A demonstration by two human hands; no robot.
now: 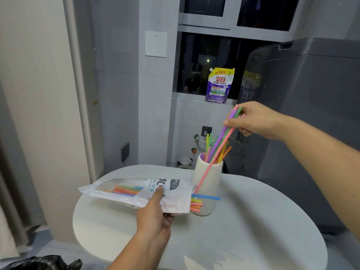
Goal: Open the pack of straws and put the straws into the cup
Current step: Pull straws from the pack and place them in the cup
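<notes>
Several straws point(224, 135), purple, green and pink, are pinched near their upper ends in your right hand point(255, 121), above and to the right of the white cup point(208, 172). The purple and green ones slant down into the cup among the standing straws point(208, 141). The pink one passes outside the cup wall, its lower tip at the mouth of the straw pack point(136, 191). Your left hand point(155, 217) grips the pack, thumb on top, with the mouth turned toward the cup. Coloured straw ends point(196, 204) stick out of that mouth. The cup stands on the round white desk point(253, 221). A purple detergent pouch point(220, 85) stands on the window sill behind, with a grey appliance point(302, 114) at right.
</notes>
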